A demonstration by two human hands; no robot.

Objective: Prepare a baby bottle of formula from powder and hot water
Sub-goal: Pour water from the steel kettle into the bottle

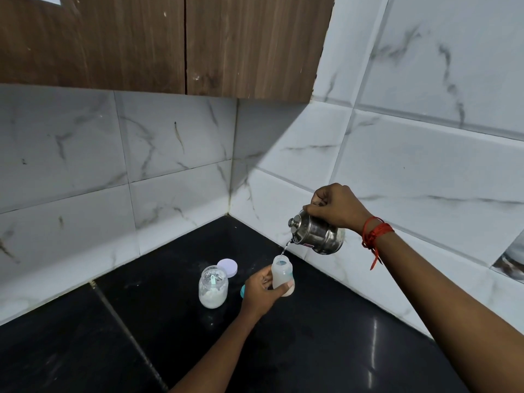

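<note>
Over the black stone worktop (312, 350), right hand (337, 207) tips a steel kettle (320, 235), water streaming into the translucent baby bottle (281, 275) the left hand (262, 290) grips; a glass jar (213, 289) of white powder stands beside it.

My left hand (262, 290) wraps the baby bottle (281, 271) and covers its lower left side, so I cannot tell how far it is filled. Behind that hand only a sliver of a teal thing (242, 291) shows; what it is I cannot tell. My right hand (334, 207) hides the handle of the steel kettle (320, 236), and the pinkish sticker (308, 245) low on its body is too small to read. Inside the powder jar (213, 292) a pale scoop-like shape is blurred by the glass. My left forearm (215, 355) is cut off by the bottom edge, my right forearm (442, 299) at the lower right corner. At the right edge a dark patch (511, 262) is cut off too.
</note>
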